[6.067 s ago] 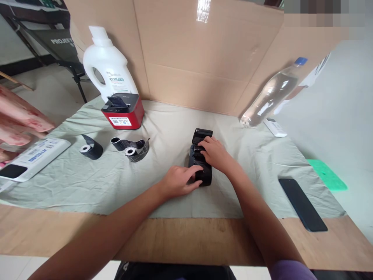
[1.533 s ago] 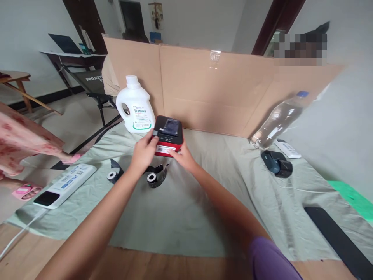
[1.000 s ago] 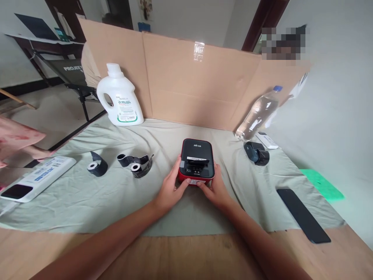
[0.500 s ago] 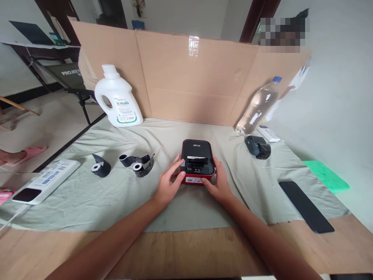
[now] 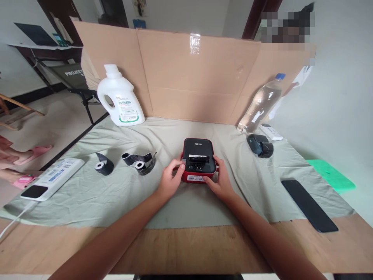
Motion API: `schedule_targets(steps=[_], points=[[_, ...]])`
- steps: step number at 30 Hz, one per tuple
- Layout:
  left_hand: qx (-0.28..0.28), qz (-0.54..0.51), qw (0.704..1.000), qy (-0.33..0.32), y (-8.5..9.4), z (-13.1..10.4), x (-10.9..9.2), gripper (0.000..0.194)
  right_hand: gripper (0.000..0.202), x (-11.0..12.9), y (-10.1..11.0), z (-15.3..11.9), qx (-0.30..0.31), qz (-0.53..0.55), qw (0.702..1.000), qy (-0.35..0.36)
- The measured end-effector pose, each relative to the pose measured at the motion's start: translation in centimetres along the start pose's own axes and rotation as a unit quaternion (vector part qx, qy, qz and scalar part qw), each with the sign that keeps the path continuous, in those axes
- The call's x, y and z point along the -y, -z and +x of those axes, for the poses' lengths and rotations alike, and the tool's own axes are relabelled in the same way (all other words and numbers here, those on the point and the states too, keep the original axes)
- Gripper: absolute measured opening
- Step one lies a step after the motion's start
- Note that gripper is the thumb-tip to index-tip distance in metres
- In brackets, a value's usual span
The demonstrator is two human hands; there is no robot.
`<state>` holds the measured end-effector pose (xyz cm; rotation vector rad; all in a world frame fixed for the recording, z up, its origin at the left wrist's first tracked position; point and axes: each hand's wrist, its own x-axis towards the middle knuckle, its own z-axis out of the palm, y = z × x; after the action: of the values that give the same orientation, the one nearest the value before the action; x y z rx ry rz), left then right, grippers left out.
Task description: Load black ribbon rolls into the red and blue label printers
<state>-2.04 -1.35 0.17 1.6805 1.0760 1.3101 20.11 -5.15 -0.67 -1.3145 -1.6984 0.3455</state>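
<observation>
A small black-topped label printer [image 5: 199, 147] with red sides sits on the cloth in front of me. A short dark strip [image 5: 199, 158] shows at the slot across its top. My left hand [image 5: 171, 175] grips the printer's left front corner, fingers bent and thumb pressed against the edge. Around the right side curls my right hand [image 5: 220, 177], its thumb on the front face by a white sticker [image 5: 196, 178]. To the left lie a dark label roll [image 5: 104, 166] and a second roll [image 5: 140, 167] with a strip loosely unwound around it.
A white detergent jug [image 5: 121, 99] and a leaning water bottle [image 5: 262, 103] stand before a cardboard screen [image 5: 192, 77]. A white power bank-like block [image 5: 55, 179] lies left. At right are a black phone [image 5: 309, 206], a dark roll-like object [image 5: 266, 149] and a green stool [image 5: 330, 173].
My left fingers, stretched along the printer's left side before, have bent in at its corner with the thumb higher. My right hand keeps its hold. The view has shifted slightly.
</observation>
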Motion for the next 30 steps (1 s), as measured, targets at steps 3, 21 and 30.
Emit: schedule_targets(steps=[3, 21, 30], points=[[-0.011, -0.001, 1.000, 0.025, -0.5, 0.9, -0.4, 0.034, 0.081, -0.1, 0.0, 0.1, -0.004, 0.001, 1.000, 0.000], [-0.048, -0.099, 0.992, -0.069, -2.0, 0.2, 1.1, 0.018, 0.070, -0.1, 0.5, 0.2, 0.031, 0.024, 0.998, 0.045], [-0.048, -0.133, 0.987, -0.071, -2.3, 0.4, 1.4, 0.027, 0.032, 2.4, 2.8, 7.4, 0.063, -0.070, 0.995, -0.015]])
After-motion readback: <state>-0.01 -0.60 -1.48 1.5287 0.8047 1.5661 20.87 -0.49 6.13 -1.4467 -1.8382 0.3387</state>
